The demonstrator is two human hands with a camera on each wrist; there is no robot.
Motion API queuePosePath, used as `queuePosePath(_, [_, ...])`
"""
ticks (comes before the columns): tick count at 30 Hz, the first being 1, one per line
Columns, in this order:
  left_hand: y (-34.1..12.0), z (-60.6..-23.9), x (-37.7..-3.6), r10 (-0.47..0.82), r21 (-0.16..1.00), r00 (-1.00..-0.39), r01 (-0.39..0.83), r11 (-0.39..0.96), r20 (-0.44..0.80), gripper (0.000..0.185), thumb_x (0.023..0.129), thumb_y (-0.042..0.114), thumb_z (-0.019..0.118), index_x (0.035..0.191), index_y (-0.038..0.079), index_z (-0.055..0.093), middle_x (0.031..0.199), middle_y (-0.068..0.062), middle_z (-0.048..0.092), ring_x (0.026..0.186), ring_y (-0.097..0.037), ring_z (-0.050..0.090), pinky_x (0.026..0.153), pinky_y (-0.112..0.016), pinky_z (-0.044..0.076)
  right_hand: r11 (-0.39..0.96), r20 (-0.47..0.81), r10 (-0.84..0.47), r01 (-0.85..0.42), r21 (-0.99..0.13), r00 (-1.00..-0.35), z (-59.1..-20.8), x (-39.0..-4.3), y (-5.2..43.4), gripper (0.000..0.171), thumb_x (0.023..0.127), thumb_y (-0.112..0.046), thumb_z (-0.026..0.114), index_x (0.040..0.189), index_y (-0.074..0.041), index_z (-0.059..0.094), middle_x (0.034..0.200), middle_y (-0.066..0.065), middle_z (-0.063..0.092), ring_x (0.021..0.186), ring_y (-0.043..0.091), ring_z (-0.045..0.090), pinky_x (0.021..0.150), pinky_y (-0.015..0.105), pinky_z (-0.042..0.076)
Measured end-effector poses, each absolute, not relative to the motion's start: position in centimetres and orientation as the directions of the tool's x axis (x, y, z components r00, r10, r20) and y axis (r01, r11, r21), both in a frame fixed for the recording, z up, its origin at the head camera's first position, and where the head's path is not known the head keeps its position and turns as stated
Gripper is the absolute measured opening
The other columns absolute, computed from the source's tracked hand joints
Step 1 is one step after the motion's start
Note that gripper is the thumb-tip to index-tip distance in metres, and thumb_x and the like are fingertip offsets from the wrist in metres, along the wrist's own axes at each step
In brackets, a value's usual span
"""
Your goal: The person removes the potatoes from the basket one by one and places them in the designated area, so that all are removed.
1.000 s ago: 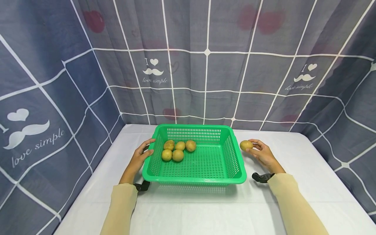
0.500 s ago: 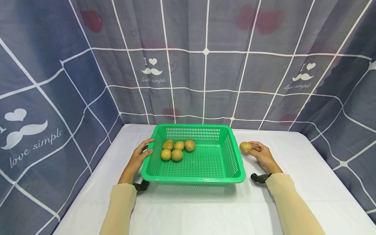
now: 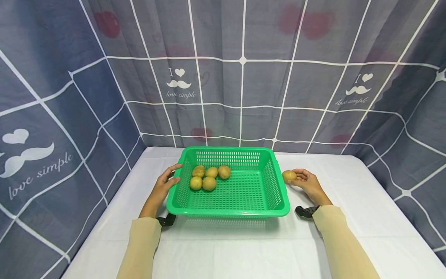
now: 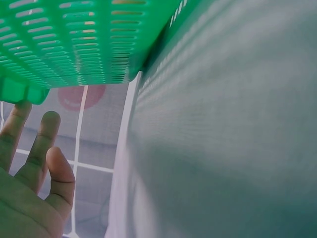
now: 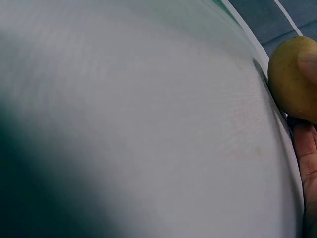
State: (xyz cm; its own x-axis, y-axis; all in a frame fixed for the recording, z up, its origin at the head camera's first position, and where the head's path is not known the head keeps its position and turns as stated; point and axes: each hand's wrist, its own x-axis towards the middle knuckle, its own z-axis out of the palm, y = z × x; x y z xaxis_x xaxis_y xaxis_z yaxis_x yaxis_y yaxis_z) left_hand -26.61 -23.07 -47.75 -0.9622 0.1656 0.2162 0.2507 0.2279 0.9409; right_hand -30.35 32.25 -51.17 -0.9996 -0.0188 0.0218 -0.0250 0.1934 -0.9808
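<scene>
Fingers of the right hand (image 3: 306, 183) curl around a loose potato (image 3: 289, 176), thumb on top; it sits at table level just right of the green basket (image 3: 275, 182), outside its wall. Cannot tell from the head view whether it rests on the cloth or is lifted slightly. Right wrist view: potato (image 5: 293, 79) cut off at the frame's right edge, one fingertip (image 5: 306, 153) below it, most of the frame a blurred white cloth.

Left hand (image 3: 161, 188) lies against the basket's left wall, fingers straight and slightly apart, thumb near the rim. Left wrist view: fingers (image 4: 43, 136) spread beneath the slotted green wall (image 4: 74, 39); palm cropped at the bottom left corner, table surface out of focus.

Black wrist mounts show at both cuffs, partly hidden by the beige sleeves.

Inside the basket, five potatoes (image 3: 208, 177) cluster in the far left part of the floor, touching one another.

Surface: white tablecloth (image 3: 223, 248) over the table, edges falling out of frame at the bottom.

Behind and on both sides: grey-blue curtain (image 3: 244, 85) with a white grid, faded red shapes, and "love simple" moustache prints.
</scene>
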Motion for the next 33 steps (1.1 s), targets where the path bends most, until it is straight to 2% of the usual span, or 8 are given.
queuePosePath(2, [-23.09, -47.78, -26.61, 0.165, 0.941, -0.962, 0.251, 0.226, 0.217, 0.051, 0.11, 0.012, 0.053, 0.16, -0.002, 0.046, 0.175, -0.023, 0.027, 0.156, -0.046, 0.03, 0.119, -0.065, 0.032, 0.19, 0.019, -0.019, -0.023, -0.982, -1.0, -51.17, -30.37, 32.18, 0.059, 0.093, 0.002, 0.08, 0.142, 0.016, 0.051, 0.11, -0.01, 0.068, 0.099, -0.002, 0.065, 0.09, 0.014, 0.054])
queuePosePath(7, [-23.17, -47.7, -26.57, 0.162, 0.941, -0.962, 0.253, 0.226, 0.22, 0.051, 0.11, 0.011, 0.053, 0.159, -0.002, 0.046, 0.175, -0.024, 0.028, 0.156, -0.047, 0.029, 0.12, -0.066, 0.03, 0.183, 0.018, -0.039, -0.025, -0.983, -0.999, -51.13, -30.42, 32.13, 0.052, 0.095, 0.003, 0.078, 0.139, 0.012, 0.052, 0.106, -0.016, 0.07, 0.097, -0.001, 0.064, 0.087, 0.014, 0.052])
queuePosePath(10, [-23.16, -47.63, -26.52, 0.163, 0.942, -0.962, 0.252, 0.223, 0.219, 0.051, 0.11, 0.011, 0.053, 0.159, -0.003, 0.046, 0.174, -0.025, 0.027, 0.157, -0.049, 0.027, 0.121, -0.066, 0.029, 0.188, 0.021, -0.052, -0.03, -0.982, -0.998, -51.11, -30.43, 32.16, 0.056, 0.096, 0.002, 0.078, 0.143, 0.013, 0.05, 0.107, -0.018, 0.07, 0.099, 0.0, 0.063, 0.088, 0.015, 0.052])
queuePosePath(14, [-23.07, -47.55, -26.48, 0.162, 0.943, -0.965, 0.241, 0.23, 0.207, 0.052, 0.11, 0.011, 0.053, 0.159, -0.003, 0.045, 0.175, -0.024, 0.027, 0.157, -0.048, 0.029, 0.12, -0.061, 0.033, 0.195, 0.023, -0.061, -0.035, -0.98, -0.998, -51.15, -30.44, 32.27, 0.065, 0.096, 0.0, 0.078, 0.151, 0.015, 0.047, 0.109, -0.021, 0.069, 0.102, -0.001, 0.062, 0.09, 0.015, 0.051])
queuePosePath(21, [-23.0, -47.51, -26.46, 0.162, 0.946, -0.965, 0.237, 0.222, 0.204, 0.052, 0.11, 0.011, 0.052, 0.159, -0.003, 0.045, 0.174, -0.024, 0.028, 0.157, -0.048, 0.028, 0.12, -0.062, 0.031, 0.154, 0.038, -0.046, -0.045, -0.987, -0.998, -51.2, -30.32, 32.24, 0.066, 0.096, 0.004, 0.077, 0.152, 0.018, 0.045, 0.113, -0.02, 0.068, 0.105, -0.003, 0.062, 0.093, 0.013, 0.051])
queuePosePath(23, [-23.01, -47.55, -26.5, 0.159, 0.945, -0.965, 0.239, 0.225, 0.206, 0.052, 0.11, 0.011, 0.053, 0.159, -0.003, 0.045, 0.174, -0.023, 0.029, 0.156, -0.046, 0.029, 0.12, -0.058, 0.033, 0.144, 0.042, -0.047, -0.049, -0.988, -0.998, -51.14, -30.22, 32.18, 0.065, 0.097, 0.005, 0.076, 0.152, 0.019, 0.044, 0.117, -0.016, 0.067, 0.106, -0.003, 0.062, 0.094, 0.013, 0.051])
queuePosePath(28, [-23.08, -47.64, -26.66, 0.156, 0.943, -0.967, 0.236, 0.233, 0.203, 0.051, 0.11, 0.011, 0.053, 0.159, -0.002, 0.046, 0.174, -0.021, 0.031, 0.154, -0.041, 0.034, 0.112, -0.037, 0.039, 0.125, 0.048, -0.041, -0.053, -0.991, -0.998, -51.07, -30.1, 32.12, 0.066, 0.097, 0.006, 0.074, 0.152, 0.019, 0.041, 0.121, -0.011, 0.066, 0.106, -0.003, 0.062, 0.094, 0.012, 0.051])
queuePosePath(33, [-23.14, -47.69, -26.69, 0.162, 0.942, -0.964, 0.244, 0.23, 0.21, 0.051, 0.11, 0.011, 0.052, 0.16, -0.002, 0.046, 0.174, -0.021, 0.03, 0.155, -0.043, 0.032, 0.113, -0.04, 0.038, 0.099, 0.048, -0.033, -0.051, -0.994, -0.998, -51.24, -30.18, 32.17, 0.067, 0.097, 0.009, 0.074, 0.153, 0.02, 0.04, 0.116, -0.015, 0.066, 0.105, -0.002, 0.063, 0.094, 0.013, 0.052])
